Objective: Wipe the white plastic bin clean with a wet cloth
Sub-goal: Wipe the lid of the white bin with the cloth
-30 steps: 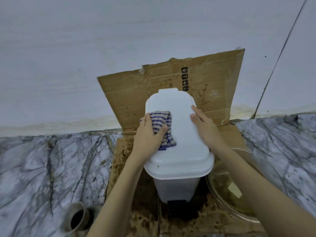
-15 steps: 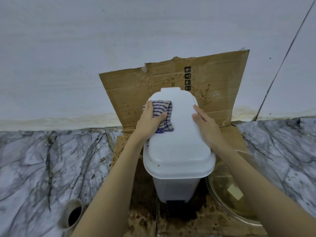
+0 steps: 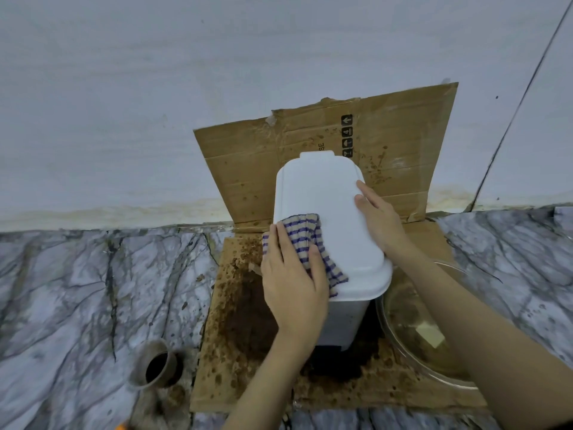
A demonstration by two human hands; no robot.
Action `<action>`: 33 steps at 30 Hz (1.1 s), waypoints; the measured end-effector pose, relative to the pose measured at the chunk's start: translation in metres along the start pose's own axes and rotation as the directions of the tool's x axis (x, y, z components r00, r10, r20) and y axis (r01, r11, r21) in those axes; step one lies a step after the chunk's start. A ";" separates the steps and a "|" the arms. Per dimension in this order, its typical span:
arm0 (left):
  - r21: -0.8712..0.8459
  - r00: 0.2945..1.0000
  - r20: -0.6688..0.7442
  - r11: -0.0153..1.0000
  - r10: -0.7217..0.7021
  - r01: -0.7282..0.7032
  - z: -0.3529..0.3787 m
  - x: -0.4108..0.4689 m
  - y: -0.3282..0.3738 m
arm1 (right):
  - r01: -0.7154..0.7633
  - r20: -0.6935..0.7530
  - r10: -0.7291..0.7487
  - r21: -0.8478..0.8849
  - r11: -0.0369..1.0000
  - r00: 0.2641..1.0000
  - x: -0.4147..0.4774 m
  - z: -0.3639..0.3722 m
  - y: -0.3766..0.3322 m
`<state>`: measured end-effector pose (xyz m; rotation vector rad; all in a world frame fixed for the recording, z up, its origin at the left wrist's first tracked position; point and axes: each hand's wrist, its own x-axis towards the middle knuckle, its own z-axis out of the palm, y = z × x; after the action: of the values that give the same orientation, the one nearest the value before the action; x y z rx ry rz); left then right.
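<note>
**Cloth pressed to the lid's left edge**

Head view: the white plastic bin (image 3: 331,212) stands on a stained, flattened cardboard sheet (image 3: 235,336) laid on a marbled floor, with the sheet's back flap (image 3: 248,162) leaning against the pale wall. The bin's lid is closed. The left hand (image 3: 294,287) lies flat and spread over a blue-striped cloth (image 3: 302,234), pressing it against the lid's near-left edge; the fingers are extended rather than curled, the thumb resting on the cloth. Part of the cloth hangs over the lid's front rim. The right hand (image 3: 383,221) rests open on the lid's right side, fingers together, gripping nothing. A glass bowl (image 3: 412,330) sits just beside the bin on the right, partly hidden by the right forearm. A small dark-stained cup (image 3: 156,364) stands on the floor to the left, apart from the cardboard.
</note>
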<state>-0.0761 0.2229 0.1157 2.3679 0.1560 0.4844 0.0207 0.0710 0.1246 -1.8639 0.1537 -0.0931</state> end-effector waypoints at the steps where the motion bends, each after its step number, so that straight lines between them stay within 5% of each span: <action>1: 0.006 1.000 -0.016 1.000 0.026 -0.025 0.003 0.000 -0.002 | 0.002 0.001 -0.002 -0.002 1.000 1.000 0.000 0.000 0.000; 5: 0.071 0.965 0.045 0.963 0.257 -0.260 0.000 0.001 -0.015 | 0.011 0.004 -0.011 -0.010 1.000 1.000 0.001 0.000 0.000; 9: 0.026 0.856 0.177 0.868 0.485 -0.497 -0.012 0.015 -0.036 | 0.003 0.006 -0.003 -0.010 1.000 1.000 0.001 0.001 0.001; 14: -0.233 0.797 0.260 0.836 0.546 -0.497 -0.024 0.039 -0.056 | -0.005 0.006 0.005 -0.025 1.000 1.000 0.003 0.000 0.000; 25: -0.222 0.622 0.413 0.736 0.665 -0.640 -0.031 0.079 -0.077 | -0.003 0.011 0.004 -0.025 1.000 1.000 0.007 0.001 0.005; 29: -0.236 0.637 0.404 0.748 0.656 -0.621 -0.029 0.077 -0.076 | 0.002 0.008 -0.002 -0.003 1.000 1.000 0.008 0.000 0.006; 33: -0.208 0.750 0.334 0.821 0.571 -0.532 -0.026 0.051 -0.060 | 0.009 0.003 -0.010 0.009 1.000 1.000 0.010 0.000 0.008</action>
<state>-0.0380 0.2960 0.1092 2.3305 -0.7627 0.2710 0.0300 0.0669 0.1171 -1.8563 0.1422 -0.0974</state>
